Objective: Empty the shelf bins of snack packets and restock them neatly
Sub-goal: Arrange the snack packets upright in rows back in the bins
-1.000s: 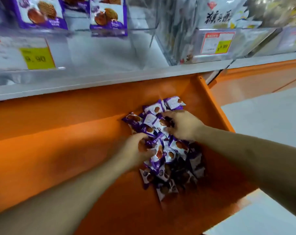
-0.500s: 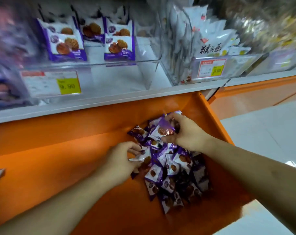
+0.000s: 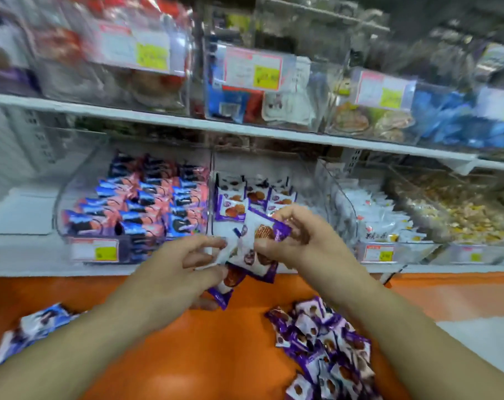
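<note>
Now that both hands have lifted from the purple pile (image 3: pixel 328 346) at lower right, the left hand (image 3: pixel 184 272) and right hand (image 3: pixel 300 241) each pinch purple-and-white packets (image 3: pixel 258 245) at frame centre before the half-filled clear bin (image 3: pixel 262 197), so restocking looks underway.

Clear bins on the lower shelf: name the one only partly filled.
The middle bin, holding purple waffle packets only at its left; the neighbours are full.

Both hands, left hand (image 3: pixel 184 272) and right hand (image 3: pixel 300 241), grip purple snack packets (image 3: pixel 256 241) before the clear bin (image 3: pixel 311 197).
</note>
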Motion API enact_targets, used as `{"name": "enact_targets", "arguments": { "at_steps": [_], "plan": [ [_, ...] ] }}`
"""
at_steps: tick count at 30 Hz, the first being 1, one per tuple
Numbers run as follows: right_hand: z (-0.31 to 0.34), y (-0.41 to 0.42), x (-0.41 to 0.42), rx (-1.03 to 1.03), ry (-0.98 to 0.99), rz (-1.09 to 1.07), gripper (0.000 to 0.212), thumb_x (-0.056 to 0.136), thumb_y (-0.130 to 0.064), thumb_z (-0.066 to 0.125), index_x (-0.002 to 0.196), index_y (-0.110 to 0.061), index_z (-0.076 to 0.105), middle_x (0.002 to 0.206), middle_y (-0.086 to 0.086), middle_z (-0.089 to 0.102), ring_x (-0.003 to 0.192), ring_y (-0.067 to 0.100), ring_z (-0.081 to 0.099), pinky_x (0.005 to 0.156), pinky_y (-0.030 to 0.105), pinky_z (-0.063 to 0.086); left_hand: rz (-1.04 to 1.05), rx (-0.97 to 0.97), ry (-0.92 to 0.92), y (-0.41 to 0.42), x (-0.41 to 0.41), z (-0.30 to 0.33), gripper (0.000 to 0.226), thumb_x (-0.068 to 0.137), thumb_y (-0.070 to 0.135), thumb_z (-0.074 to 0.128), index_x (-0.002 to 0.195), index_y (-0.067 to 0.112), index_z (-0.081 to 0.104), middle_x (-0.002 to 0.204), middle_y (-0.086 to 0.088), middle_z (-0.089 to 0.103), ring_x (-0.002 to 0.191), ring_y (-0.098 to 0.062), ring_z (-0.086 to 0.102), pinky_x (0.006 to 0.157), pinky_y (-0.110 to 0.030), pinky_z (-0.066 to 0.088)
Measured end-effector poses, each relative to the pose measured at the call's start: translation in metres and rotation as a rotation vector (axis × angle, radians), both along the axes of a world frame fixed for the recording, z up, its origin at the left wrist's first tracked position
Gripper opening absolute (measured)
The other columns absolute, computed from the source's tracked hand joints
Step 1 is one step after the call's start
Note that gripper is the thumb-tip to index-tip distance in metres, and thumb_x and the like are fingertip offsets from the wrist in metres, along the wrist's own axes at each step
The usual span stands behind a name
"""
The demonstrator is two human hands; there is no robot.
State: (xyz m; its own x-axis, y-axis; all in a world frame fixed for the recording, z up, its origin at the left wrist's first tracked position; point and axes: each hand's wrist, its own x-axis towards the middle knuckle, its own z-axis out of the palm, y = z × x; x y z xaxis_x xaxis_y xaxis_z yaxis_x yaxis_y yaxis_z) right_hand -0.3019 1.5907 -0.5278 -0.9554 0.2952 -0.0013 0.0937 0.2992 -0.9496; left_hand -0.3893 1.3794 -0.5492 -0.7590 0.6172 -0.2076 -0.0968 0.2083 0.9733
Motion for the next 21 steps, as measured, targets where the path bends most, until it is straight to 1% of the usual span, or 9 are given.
{"name": "enact_targets", "arguments": {
  "at_steps": [1, 3, 5, 7, 9, 11, 14, 16, 21],
  "plan": [
    [0.002, -0.009, -0.002, -0.015, 0.015, -0.018, 0.030, 0.089, -0.013, 0.082, 0.111, -0.012, 0.063, 0.061, -0.013, 0.063, 0.058, 0.004, 0.061, 0.061, 0.013, 0.046, 0.010, 0.025, -0.021, -0.004, -0.003, 0.006, 0.034, 0.094, 0.005, 0.071, 0.117, 0.029, 0.069, 0.106, -0.001, 0.073, 0.085, -0.021, 0.077, 0.069, -0.044, 0.066],
    [0.001, -0.028, -0.003, -0.048, 0.051, -0.074, 0.033, 0.089, -0.013, 0.081, 0.116, -0.020, 0.066, 0.066, -0.008, 0.068, 0.058, 0.006, 0.060, 0.058, 0.017, 0.046, -0.006, 0.057, -0.051, -0.011, -0.009, 0.011, 0.038, 0.090, 0.019, 0.080, 0.124, 0.032, 0.068, 0.117, -0.003, 0.073, 0.091, -0.020, 0.077, 0.076, -0.044, 0.066],
    [-0.005, -0.043, -0.007, -0.023, 0.077, -0.144, 0.035, 0.085, -0.025, 0.087, 0.113, -0.020, 0.067, 0.085, 0.007, 0.073, 0.066, 0.027, 0.060, 0.064, 0.037, 0.053, -0.017, 0.021, 0.010, -0.018, -0.016, 0.010, 0.060, 0.069, 0.056, 0.091, 0.124, 0.048, 0.067, 0.128, 0.009, 0.069, 0.109, -0.014, 0.072, 0.090, -0.044, 0.061],
    [-0.012, -0.049, -0.010, 0.081, 0.080, -0.173, 0.045, 0.077, -0.046, 0.087, 0.108, -0.020, 0.065, 0.102, 0.013, 0.070, 0.082, 0.041, 0.062, 0.075, 0.054, 0.056, -0.011, -0.054, 0.143, -0.021, -0.021, 0.009, 0.072, 0.055, 0.076, 0.086, 0.121, 0.061, 0.062, 0.131, 0.024, 0.063, 0.121, 0.001, 0.061, 0.097, -0.035, 0.055],
    [-0.010, -0.051, -0.013, 0.137, 0.071, -0.130, 0.043, 0.078, -0.049, 0.083, 0.104, -0.021, 0.063, 0.104, 0.014, 0.065, 0.089, 0.043, 0.061, 0.076, 0.057, 0.055, 0.009, -0.098, 0.253, -0.022, -0.025, 0.011, 0.064, 0.063, 0.068, 0.082, 0.122, 0.061, 0.060, 0.130, 0.031, 0.057, 0.120, 0.015, 0.051, 0.091, -0.021, 0.047],
    [-0.004, -0.049, -0.017, 0.187, 0.071, -0.053, 0.031, 0.087, -0.033, 0.082, 0.112, -0.032, 0.065, 0.104, 0.003, 0.066, 0.092, 0.033, 0.063, 0.081, 0.055, 0.056, 0.037, -0.145, 0.344, -0.023, -0.033, 0.012, 0.060, 0.071, 0.060, 0.082, 0.126, 0.060, 0.058, 0.130, 0.033, 0.055, 0.120, 0.015, 0.048, 0.093, -0.021, 0.041],
    [0.001, -0.047, -0.021, 0.413, 0.066, 0.058, 0.050, 0.092, -0.024, 0.080, 0.128, -0.053, 0.061, 0.123, -0.025, 0.064, 0.113, 0.003, 0.061, 0.096, 0.030, 0.053, 0.006, -0.203, 0.387, -0.026, -0.045, 0.012, 0.064, 0.072, 0.057, 0.084, 0.129, 0.062, 0.054, 0.128, 0.034, 0.054, 0.120, 0.013, 0.046, 0.096, -0.028, 0.039],
    [-0.001, -0.047, -0.025, 0.492, 0.071, 0.073, 0.040, 0.091, -0.025, 0.081, 0.119, -0.050, 0.068, 0.123, -0.033, 0.064, 0.121, -0.005, 0.057, 0.099, 0.022, 0.047, -0.014, -0.251, 0.409, -0.028, -0.052, 0.010, 0.066, 0.073, 0.055, 0.085, 0.130, 0.066, 0.052, 0.129, 0.034, 0.055, 0.125, 0.009, 0.048, 0.099, -0.029, 0.042],
    [-0.006, -0.024, -0.042, 0.465, 0.088, -0.160, 0.031, 0.085, -0.022, 0.086, 0.100, -0.041, 0.068, 0.106, -0.025, 0.069, 0.087, 0.011, 0.066, 0.080, 0.027, 0.055, 0.063, -0.294, 0.453, -0.032, -0.070, 0.003, 0.056, 0.085, 0.033, 0.083, 0.126, 0.059, 0.056, 0.136, 0.026, 0.058, 0.128, -0.002, 0.053, 0.089, -0.023, 0.045]
  ]
}}
